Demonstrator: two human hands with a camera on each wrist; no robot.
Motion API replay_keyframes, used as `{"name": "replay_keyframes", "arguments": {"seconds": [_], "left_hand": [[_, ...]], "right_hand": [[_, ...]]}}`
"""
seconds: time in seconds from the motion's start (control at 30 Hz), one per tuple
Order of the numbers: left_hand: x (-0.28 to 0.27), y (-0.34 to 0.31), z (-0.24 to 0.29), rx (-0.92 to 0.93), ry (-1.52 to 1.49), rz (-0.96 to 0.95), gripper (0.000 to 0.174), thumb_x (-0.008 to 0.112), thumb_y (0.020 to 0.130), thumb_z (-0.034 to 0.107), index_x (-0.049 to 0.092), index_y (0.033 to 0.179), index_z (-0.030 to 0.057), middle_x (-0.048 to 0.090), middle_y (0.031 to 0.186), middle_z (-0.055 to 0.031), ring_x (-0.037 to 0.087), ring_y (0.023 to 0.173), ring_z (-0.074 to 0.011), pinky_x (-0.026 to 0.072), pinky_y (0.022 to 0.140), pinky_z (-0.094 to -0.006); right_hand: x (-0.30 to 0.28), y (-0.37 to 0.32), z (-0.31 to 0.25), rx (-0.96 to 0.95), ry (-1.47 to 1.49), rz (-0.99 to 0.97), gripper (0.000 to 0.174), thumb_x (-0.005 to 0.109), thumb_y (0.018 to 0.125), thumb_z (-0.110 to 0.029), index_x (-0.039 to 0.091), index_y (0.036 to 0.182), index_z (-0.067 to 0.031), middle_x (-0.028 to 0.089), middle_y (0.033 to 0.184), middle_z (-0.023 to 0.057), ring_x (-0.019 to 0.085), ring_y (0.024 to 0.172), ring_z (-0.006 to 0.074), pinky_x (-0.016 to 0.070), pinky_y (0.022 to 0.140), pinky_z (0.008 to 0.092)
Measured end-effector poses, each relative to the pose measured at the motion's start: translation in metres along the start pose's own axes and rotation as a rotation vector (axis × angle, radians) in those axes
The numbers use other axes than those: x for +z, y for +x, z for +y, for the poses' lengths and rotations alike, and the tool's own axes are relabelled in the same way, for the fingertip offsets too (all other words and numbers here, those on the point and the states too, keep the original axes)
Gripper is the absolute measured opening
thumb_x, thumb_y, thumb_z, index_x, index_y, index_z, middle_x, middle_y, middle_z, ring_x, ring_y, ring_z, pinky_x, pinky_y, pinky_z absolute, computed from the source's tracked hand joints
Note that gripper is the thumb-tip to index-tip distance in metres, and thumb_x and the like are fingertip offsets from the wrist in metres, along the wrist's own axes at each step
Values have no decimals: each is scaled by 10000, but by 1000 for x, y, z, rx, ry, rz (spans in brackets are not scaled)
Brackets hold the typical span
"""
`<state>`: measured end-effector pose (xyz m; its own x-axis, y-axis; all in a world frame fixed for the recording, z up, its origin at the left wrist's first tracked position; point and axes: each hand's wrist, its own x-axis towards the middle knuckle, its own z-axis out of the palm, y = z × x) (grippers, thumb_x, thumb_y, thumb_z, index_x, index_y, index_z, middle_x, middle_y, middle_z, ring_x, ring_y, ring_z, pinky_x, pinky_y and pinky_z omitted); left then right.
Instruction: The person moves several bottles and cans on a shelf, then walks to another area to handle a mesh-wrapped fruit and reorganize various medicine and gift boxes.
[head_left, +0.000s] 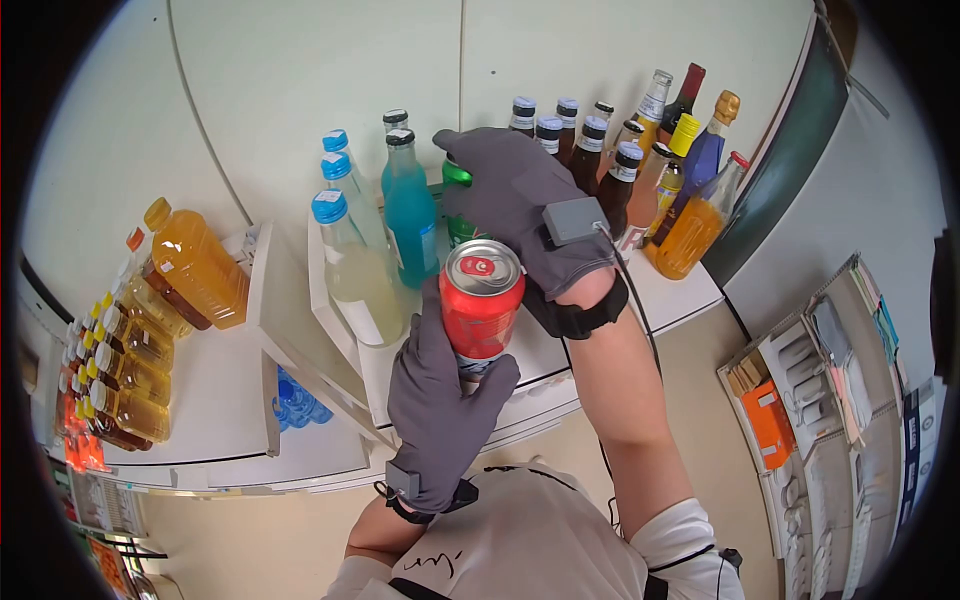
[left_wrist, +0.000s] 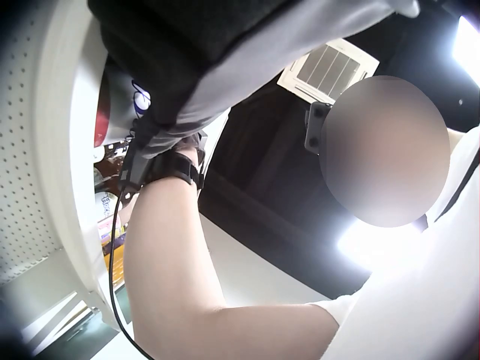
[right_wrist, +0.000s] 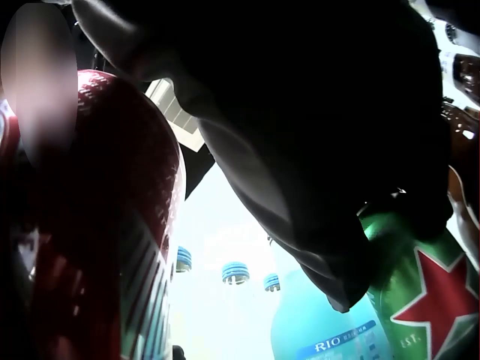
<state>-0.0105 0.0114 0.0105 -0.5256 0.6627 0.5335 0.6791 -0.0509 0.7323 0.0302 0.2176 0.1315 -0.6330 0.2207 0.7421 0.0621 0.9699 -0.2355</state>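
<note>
Closest in, a white shirt fills the bottom of the head view, and just past it the gloved left hand grips a red drink can. The can stands between the fingers and thumb: the fingers run up along its left side, while the thumb reaches across low at the front, near the base, so the silvery lid with its red tab sits clear above the grip. Touching or just beside the can, its gap hard to judge, is the gloved right hand, which comes over from the right and holds a green can marked with a red star. Thumb and fingers are bent around the green can from above, covering most of it; its side shows below the thumb. Beyond the left fingertips stand a cloudy pale bottle with a blue cap and a turquoise RIO bottle, both on the white shelf. Farther right, past the right hand, dark brown bottles crowd together, with a red-capped orange bottle at the outer end. Behind everything rises a pale wall panel.
</note>
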Motion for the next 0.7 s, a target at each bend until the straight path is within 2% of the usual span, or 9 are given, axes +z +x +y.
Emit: {"name": "replay_keyframes", "arguments": {"seconds": [0.1, 0.23, 0.33, 0.37, 0.43, 0.6, 0.63, 0.7], "left_hand": [[0, 1, 3, -23, -22, -10, 1128, 900, 921, 250, 303, 1848, 15, 751, 1492, -224, 807, 1211, -424, 643, 1020, -490], [2, 1, 4, -72, -47, -16, 1082, 900, 914, 231, 355, 1826, 20, 773, 1469, -203, 821, 1204, -400, 651, 1010, -471], [4, 3, 4, -61, -108, 2, 1049, 907, 906, 226, 403, 1803, 27, 794, 1438, -192, 829, 1190, -384, 656, 1007, -461], [3, 3, 5, -87, -121, -9, 1036, 911, 900, 222, 421, 1793, 34, 802, 1425, -187, 833, 1184, -377, 657, 1009, -457], [2, 4, 8, -144, -148, -23, 1011, 919, 888, 215, 456, 1772, 47, 818, 1398, -177, 841, 1172, -363, 659, 1013, -450], [6, 5, 12, -149, -132, 42, 992, 924, 874, 201, 486, 1754, 67, 825, 1391, -165, 845, 1171, -358, 657, 1012, -447], [6, 5, 14, -154, -127, 46, 987, 924, 873, 199, 493, 1750, 65, 826, 1388, -164, 846, 1168, -359, 657, 1010, -446], [7, 7, 15, -164, -118, 51, 976, 924, 871, 194, 506, 1742, 62, 828, 1382, -163, 847, 1162, -361, 656, 1006, -445]], "right_hand": [[-6, -2, -8, -36, -5, 33, 395, 738, 1005, -151, 813, 1386, -78, 784, 1270, 211, 747, 1235, 421, 603, 1077, 470], [-17, -13, -19, 48, 95, 79, 417, 752, 991, -188, 807, 1385, -62, 778, 1244, 221, 752, 1202, 413, 608, 1052, 467], [-1, -14, 2, -74, 394, 141, 462, 795, 958, -239, 806, 1377, -44, 783, 1236, 232, 748, 1204, 424, 610, 1053, 465], [1, -14, 4, -76, 399, 145, 462, 795, 958, -239, 806, 1377, -44, 783, 1236, 232, 748, 1204, 424, 610, 1053, 465], [3, -14, 11, -14, 355, 108, 493, 813, 953, -229, 804, 1409, -44, 788, 1225, 217, 753, 1183, 398, 609, 1045, 454], [5, -3, 19, 87, 256, -34, 575, 859, 940, -206, 798, 1488, -43, 800, 1198, 178, 767, 1129, 333, 605, 1023, 425], [1, -3, 19, 72, 265, -46, 575, 859, 940, -206, 798, 1488, -43, 800, 1198, 178, 767, 1129, 333, 605, 1023, 425], [-24, -7, 5, 163, 261, -108, 586, 857, 954, -222, 795, 1510, -45, 798, 1169, 171, 759, 1088, 288, 604, 999, 410]]}}
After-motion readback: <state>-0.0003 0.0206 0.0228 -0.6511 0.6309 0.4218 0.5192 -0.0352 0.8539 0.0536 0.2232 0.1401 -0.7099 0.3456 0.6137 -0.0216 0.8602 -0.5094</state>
